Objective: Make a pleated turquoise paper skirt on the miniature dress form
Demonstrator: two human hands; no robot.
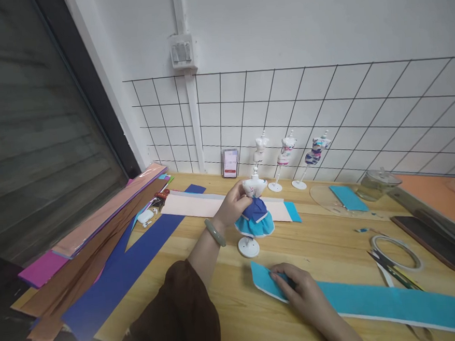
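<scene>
In the head view, the left hand grips a small white mannequin at the waist, its thumb across the near side and its other fingers partly hidden behind. The mannequin stands upright on a round, smooth base on the wood-grained tabletop. It wears a folded dark-blue piece edged in white, above a gathered, ruffled turquoise skirt with a pale hem. The right hand has its fingers drawn narrow on a turquoise strip near its left end; the long, flat, matte strip has a white near edge and runs rightward, partly covering scissors.
</scene>
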